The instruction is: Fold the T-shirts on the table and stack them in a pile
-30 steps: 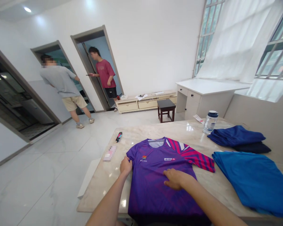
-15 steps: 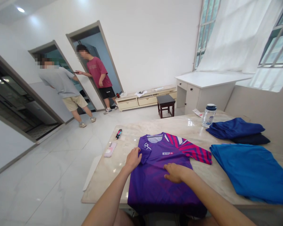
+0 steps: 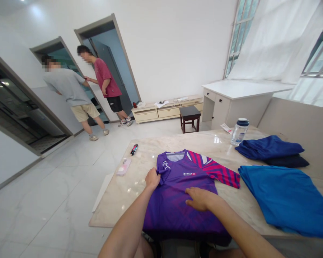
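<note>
And here's the purple shirt (image 3: 174, 193), face up on the marble-look table (image 3: 140, 154), running from just beyond both hands back toward the wearer. The left hand (image 3: 152, 178) has its fingers curled around the turned-in cloth at the near-left shoulder, a bunched fold just to its right. The right hand (image 3: 200, 198), half open, fingers loosely spread, lies palm down on the front, gripping nothing that shows. Looks like thin, slick sports fabric: light, limp, likely to slide on that glossy top and crease easily, though hardly fragile. Best holds, I'd say: the shoulder edge under the left fingers, and the striped sleeve (image 3: 224, 174), beyond and right of the right hand.
</note>
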`<state>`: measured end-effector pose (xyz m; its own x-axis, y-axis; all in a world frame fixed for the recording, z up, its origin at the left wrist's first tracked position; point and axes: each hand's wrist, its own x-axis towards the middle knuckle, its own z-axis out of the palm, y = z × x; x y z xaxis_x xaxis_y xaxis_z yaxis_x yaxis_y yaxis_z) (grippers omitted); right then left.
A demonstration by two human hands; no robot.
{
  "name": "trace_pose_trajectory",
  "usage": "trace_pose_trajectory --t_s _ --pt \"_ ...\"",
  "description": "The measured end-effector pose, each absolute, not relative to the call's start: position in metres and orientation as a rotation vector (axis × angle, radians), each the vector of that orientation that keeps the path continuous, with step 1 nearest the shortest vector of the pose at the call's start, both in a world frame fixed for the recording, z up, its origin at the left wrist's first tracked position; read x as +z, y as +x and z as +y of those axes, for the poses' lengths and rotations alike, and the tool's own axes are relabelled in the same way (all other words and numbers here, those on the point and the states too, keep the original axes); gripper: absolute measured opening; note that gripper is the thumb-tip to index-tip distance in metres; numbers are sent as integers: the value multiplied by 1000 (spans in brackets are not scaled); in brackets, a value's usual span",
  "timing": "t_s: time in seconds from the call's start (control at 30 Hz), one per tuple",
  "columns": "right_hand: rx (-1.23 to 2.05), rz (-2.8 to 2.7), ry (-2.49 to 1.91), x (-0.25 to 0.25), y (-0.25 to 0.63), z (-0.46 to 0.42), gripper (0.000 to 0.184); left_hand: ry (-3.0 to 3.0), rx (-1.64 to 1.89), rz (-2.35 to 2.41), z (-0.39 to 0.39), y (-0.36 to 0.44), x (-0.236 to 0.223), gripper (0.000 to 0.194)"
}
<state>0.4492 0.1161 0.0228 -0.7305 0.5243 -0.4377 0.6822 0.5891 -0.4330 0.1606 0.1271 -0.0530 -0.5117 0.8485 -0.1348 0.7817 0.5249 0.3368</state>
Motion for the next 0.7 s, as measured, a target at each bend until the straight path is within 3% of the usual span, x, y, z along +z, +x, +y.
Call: trace_pose_trajectory --t_s 0.13,0.5,0.6,0.7 --pt "-904 2502 1010 33 453 116 67 1299 455 2509 127 163 -44 23" --pt "-933 2450 1056 34 454 122 65 1760 377 2184 117 159 -47 33" --pt "-933 2440 1057 31 451 125 64 1752 357 2202 118 157 -58 17" --pt "-940 2430 1069 24 449 127 62 1563 560 2280 126 152 -66 9"
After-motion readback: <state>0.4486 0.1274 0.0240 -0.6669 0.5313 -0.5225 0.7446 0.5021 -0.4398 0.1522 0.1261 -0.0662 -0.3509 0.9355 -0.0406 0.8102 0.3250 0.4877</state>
